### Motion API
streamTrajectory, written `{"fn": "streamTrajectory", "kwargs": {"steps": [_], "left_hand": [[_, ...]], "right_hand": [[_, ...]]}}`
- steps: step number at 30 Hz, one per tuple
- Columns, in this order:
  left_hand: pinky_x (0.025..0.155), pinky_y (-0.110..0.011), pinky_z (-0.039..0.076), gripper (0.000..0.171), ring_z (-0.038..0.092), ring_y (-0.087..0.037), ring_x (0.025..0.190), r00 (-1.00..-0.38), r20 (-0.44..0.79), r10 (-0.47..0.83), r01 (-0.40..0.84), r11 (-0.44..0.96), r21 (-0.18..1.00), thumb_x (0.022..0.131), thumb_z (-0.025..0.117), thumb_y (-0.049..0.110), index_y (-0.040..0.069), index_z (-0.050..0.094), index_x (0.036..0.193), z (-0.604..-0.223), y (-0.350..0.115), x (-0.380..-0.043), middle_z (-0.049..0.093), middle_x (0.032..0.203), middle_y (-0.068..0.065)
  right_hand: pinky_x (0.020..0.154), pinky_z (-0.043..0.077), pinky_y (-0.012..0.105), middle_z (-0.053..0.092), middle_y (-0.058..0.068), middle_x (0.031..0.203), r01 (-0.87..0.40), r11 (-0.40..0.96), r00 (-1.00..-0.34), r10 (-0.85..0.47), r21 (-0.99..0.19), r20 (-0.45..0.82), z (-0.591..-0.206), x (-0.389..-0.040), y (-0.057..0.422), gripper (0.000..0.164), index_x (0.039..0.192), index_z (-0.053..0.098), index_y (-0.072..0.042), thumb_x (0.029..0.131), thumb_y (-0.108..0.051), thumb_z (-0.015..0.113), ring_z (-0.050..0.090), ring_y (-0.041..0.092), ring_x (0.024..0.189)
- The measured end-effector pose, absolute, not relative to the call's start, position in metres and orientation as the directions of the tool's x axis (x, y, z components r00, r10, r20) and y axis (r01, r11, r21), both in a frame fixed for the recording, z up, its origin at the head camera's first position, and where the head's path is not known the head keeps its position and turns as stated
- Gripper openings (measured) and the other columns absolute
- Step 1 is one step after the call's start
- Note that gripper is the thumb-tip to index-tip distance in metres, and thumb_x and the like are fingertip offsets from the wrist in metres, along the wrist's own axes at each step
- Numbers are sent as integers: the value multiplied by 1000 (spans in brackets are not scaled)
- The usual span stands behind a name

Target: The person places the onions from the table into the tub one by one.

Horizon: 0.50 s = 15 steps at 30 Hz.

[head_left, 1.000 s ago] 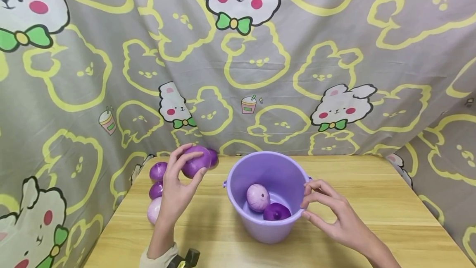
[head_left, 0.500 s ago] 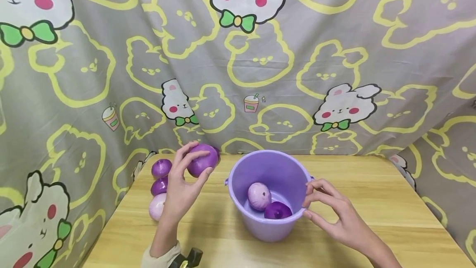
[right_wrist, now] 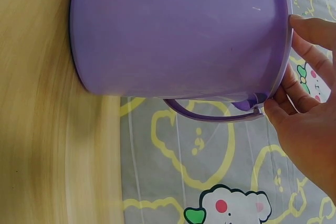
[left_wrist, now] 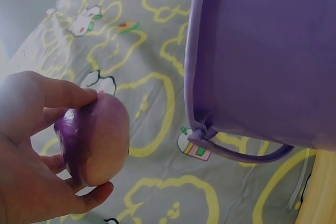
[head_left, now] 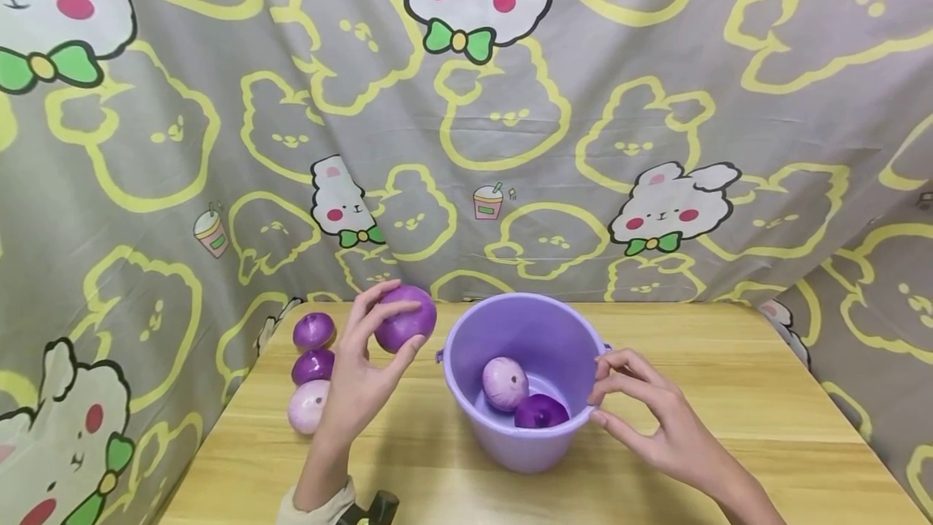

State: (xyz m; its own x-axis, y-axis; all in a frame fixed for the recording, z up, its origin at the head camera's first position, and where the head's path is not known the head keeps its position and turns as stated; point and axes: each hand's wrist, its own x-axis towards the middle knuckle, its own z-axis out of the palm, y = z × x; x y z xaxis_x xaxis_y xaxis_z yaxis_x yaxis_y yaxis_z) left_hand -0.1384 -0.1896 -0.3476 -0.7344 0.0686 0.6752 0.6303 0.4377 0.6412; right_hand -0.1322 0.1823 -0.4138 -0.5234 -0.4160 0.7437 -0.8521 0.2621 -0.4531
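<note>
My left hand [head_left: 362,379] holds a purple onion [head_left: 406,319] between thumb and fingers, above the table just left of the bucket. In the left wrist view the onion [left_wrist: 102,140] shows a glossy dark side and a paler side. My right hand [head_left: 656,420] pinches the right rim of the lilac bucket [head_left: 521,448] between thumb and fingertips. The bucket stands upright on the table. Inside it lie a pale onion [head_left: 504,384] and a dark purple onion [head_left: 541,411]. In the right wrist view the right fingers [right_wrist: 310,32] are at the rim, near the handle [right_wrist: 210,118].
Left of my left forearm, two purple onions [head_left: 313,331] and a pale onion [head_left: 306,407] stand in a row on the wooden table [head_left: 729,371]. A grey curtain [head_left: 539,128] with cartoon rabbits hangs along the table's back and sides.
My left hand has moved right with its onion, closer to the bucket. The onion seen behind it earlier is now hidden. My right hand stays at the bucket's rim.
</note>
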Motion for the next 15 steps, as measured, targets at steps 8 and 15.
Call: {"fn": "streamTrajectory", "kwargs": {"steps": [8,15], "left_hand": [[107,-31,48,38,46,-26,137,-742,662,105,644,386,661,87,80,1,15,71,121,-349,-187,-136,48,149,-7],[105,-33,50,36,50,-27,133,-727,669,155,672,361,647,88,80,3,15,72,120,-350,-174,-144,50,148,-4]], "right_hand": [[104,41,21,58,2,116,-843,277,-537,-419,-460,732,-413,-130,179,47,102,69,-24,73,8,85,55,20,113],[105,41,22,58,1,116,-842,287,-539,-416,-457,732,-413,-130,181,47,103,69,-24,73,8,85,55,20,114]]}}
